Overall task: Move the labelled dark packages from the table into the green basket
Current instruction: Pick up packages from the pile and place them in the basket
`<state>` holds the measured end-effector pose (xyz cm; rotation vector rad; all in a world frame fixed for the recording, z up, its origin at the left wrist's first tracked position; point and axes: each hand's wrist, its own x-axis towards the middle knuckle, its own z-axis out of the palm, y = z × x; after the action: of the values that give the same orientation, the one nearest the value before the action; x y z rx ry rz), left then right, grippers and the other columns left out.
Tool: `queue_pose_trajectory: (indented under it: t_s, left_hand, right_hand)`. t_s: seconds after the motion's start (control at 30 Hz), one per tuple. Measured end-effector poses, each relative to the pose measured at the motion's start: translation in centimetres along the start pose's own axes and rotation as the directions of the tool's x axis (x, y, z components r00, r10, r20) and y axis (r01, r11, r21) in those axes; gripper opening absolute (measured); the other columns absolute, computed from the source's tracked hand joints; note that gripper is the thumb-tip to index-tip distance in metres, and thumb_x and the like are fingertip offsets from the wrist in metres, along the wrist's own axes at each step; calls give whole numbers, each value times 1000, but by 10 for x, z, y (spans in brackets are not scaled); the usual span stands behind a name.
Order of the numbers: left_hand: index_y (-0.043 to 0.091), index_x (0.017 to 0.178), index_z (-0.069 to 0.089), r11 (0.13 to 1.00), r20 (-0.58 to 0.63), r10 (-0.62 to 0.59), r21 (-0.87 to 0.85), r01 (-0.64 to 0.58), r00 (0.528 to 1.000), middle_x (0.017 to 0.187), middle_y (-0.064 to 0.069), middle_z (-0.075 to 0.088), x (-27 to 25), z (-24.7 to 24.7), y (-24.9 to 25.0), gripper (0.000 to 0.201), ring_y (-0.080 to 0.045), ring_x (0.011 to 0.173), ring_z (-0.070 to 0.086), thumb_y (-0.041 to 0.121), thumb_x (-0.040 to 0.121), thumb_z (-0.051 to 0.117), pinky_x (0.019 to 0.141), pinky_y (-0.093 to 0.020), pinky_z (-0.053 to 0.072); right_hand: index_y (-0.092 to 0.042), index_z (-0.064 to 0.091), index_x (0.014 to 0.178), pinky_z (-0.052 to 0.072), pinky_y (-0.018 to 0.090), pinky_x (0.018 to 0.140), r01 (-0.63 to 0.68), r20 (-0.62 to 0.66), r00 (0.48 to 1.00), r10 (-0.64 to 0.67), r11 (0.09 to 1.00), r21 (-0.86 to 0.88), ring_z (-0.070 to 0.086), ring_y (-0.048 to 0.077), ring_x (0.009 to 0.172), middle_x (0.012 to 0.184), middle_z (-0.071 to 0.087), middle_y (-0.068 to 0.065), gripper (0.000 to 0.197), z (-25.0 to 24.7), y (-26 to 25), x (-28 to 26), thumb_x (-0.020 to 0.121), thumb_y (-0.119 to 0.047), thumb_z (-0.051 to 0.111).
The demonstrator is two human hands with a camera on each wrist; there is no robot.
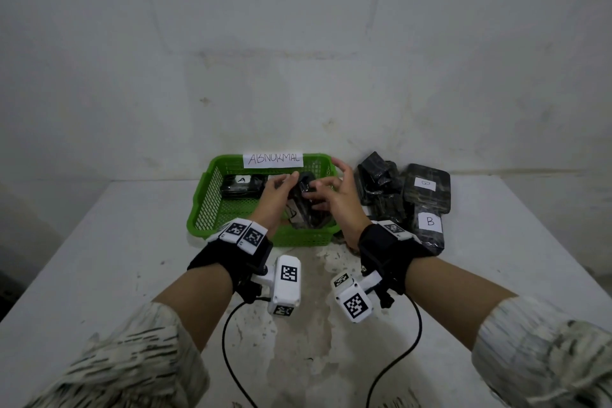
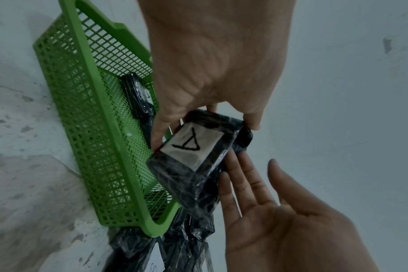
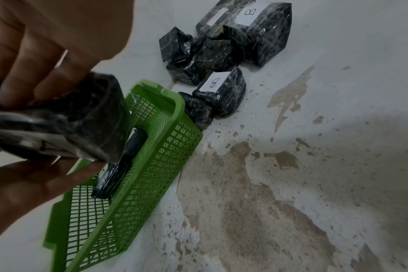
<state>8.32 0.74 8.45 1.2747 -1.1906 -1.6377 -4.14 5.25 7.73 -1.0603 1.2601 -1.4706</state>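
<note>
Packages first: one marked A already lies at the green basket's back-left. Left hand pinches another A-labelled package over the basket, probably to lower it in; right hand, fingers spread flat, steadies its side. B-labelled packages wait on the table.

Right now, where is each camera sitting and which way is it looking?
Head: on the head, looking down at the green basket; both forearms show.
Left wrist: looks along the left hand at the package marked A.
Right wrist: looks past the right hand to the B packages.
All share basket and package.
</note>
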Motion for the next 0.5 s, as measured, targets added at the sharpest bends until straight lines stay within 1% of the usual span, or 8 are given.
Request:
queue_pose_trajectory:
  t_s: [0.07, 0.17, 0.23, 0.27, 0.3, 0.37, 0.43, 0.5]
  left_hand:
    - [20, 127, 49, 999, 11, 7, 38, -8, 1000, 130, -5, 53, 0, -2, 0, 53, -24, 120, 49, 51, 85, 59, 95, -58, 44]
    - [18, 119, 52, 997, 19, 26, 69, -27, 999, 115, -4, 58, -5, 0, 3, 38, -22, 111, 53, 44, 92, 51, 93, -51, 46]
    - [18, 115, 52, 996, 54, 23, 81, -28, 998, 107, -1, 59, -7, 2, 4, 33, -21, 105, 54, 43, 95, 45, 93, -47, 46]
    - [20, 113, 53, 996, 78, 20, 83, -26, 997, 107, 0, 59, -8, 3, 5, 32, -20, 105, 54, 44, 96, 42, 93, -46, 45]
    - [23, 112, 53, 996, 102, 13, 88, -22, 995, 110, 2, 58, -10, 5, 6, 31, -19, 107, 53, 46, 96, 41, 94, -45, 43]
    - [24, 125, 49, 994, 136, 2, 106, -16, 991, 126, 1, 54, -12, 6, 6, 41, -19, 117, 49, 51, 95, 39, 99, -48, 40]
    - [21, 134, 44, 989, 162, 27, 137, -50, 986, 133, -1, 49, -12, 7, 6, 48, -21, 124, 45, 48, 95, 42, 100, -45, 40]
    - [18, 138, 42, 983, 169, 67, 156, -94, 983, 134, -4, 49, -11, 8, 4, 45, -21, 123, 47, 35, 96, 48, 95, -39, 43]
  right_hand:
    - [-23, 30, 138, 52, 28, 66, -2, -23, 1000, 2, 999, -33, 67, 16, 77, 95, 58, 3, 54, -1, 0, 0, 94, -4, 56]
    - [-21, 44, 125, 52, 40, 78, 83, -139, 982, -124, 960, -267, 55, 15, 78, 89, 49, -1, 46, 1, 6, 3, 86, -11, 67]
    - [-23, 45, 128, 50, 42, 91, 70, -159, 977, -141, 919, -387, 51, 17, 96, 103, 44, 0, 48, 3, 10, 4, 87, -28, 68]
    - [-24, 42, 134, 46, 42, 99, 38, -137, 986, -100, 918, -394, 48, 20, 109, 116, 41, 3, 51, 4, 11, 4, 89, -35, 64]
    - [-26, 36, 141, 41, 43, 107, 0, -96, 995, -39, 928, -372, 44, 23, 122, 130, 37, 7, 55, 5, 11, 4, 93, -40, 58]
    - [-25, 26, 149, 32, 41, 114, -59, 2, 998, 63, 949, -310, 35, 26, 137, 149, 29, 9, 56, 6, 9, 2, 99, -41, 46]
    - [-20, 31, 145, 35, 35, 111, -46, 63, 996, 66, 961, -272, 40, 24, 136, 148, 39, 8, 45, 7, 9, 0, 102, -35, 38]
    - [-19, 42, 131, 43, 40, 106, -39, 41, 998, 51, 970, -241, 52, 26, 125, 134, 52, 10, 30, 9, 8, -1, 104, -31, 36]
